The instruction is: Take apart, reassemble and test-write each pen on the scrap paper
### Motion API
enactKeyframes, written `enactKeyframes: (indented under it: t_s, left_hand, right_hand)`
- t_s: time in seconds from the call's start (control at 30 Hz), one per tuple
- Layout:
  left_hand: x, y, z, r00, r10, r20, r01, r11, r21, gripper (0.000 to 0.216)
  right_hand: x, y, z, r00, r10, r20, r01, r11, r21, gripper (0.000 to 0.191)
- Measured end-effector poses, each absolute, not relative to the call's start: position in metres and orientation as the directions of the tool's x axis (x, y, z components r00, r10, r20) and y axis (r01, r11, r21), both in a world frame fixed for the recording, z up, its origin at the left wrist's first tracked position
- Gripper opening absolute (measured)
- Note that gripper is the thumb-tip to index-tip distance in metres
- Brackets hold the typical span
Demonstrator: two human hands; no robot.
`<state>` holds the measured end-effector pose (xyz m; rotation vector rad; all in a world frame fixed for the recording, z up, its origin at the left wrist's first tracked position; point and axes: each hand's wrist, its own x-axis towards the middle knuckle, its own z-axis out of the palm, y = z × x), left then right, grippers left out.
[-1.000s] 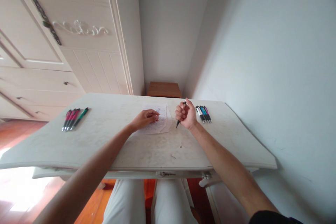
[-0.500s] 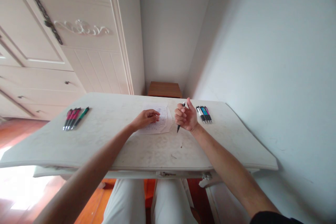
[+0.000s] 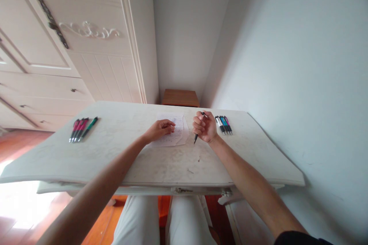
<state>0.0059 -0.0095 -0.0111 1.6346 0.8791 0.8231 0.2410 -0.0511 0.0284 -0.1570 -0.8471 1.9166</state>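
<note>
My right hand is closed around a pen, its dark tip pointing down toward the desk and its top end by my thumb. The fingers hide the pen's middle. My left hand rests over sheets of handwritten paper, fingers loosely curved and apart, with nothing visible in them. To the right of my right hand lies a row of pens with white, blue and purple barrels. Far to the left, several pink pens and a green pen lie together.
The white desk has a worn, stained top with small dark specks. A white cabinet rises behind on the left, and a pale wall borders the right. A brown wooden box-like piece stands beyond the far edge.
My right thumb has come down from upright onto the pen's top end. The pen remains in my right hand, and my left hand has not moved.
</note>
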Motion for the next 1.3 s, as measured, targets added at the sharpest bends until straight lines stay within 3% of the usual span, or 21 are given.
enactKeyframes:
  t_s: [0.47, 0.77, 1.1, 1.3]
  left_hand:
    - [0.0057, -0.0105, -0.0091, 0.506, 0.858, 0.087, 0.170, -0.198, 0.965, 0.050]
    - [0.0059, -0.0107, -0.0098, 0.497, 0.863, 0.085, 0.167, -0.191, 0.967, 0.050]
    - [0.0059, -0.0122, -0.0069, 0.502, 0.861, 0.077, 0.186, -0.194, 0.963, 0.051]
    - [0.0066, -0.0128, -0.0062, 0.498, 0.864, 0.080, 0.190, -0.199, 0.961, 0.052]
  right_hand:
    - [0.2381, -0.0521, 0.0300, -0.457, 0.867, 0.199, -0.745, -0.251, -0.619, 0.037]
    - [0.2398, -0.0497, 0.0284, -0.315, 0.940, 0.128, -0.758, -0.168, -0.630, 0.038]
    - [0.2349, -0.0514, 0.0305, -0.387, 0.912, 0.138, -0.772, -0.239, -0.590, 0.052]
    - [0.2345, -0.0503, 0.0304, -0.352, 0.923, 0.157, -0.796, -0.208, -0.568, 0.034]
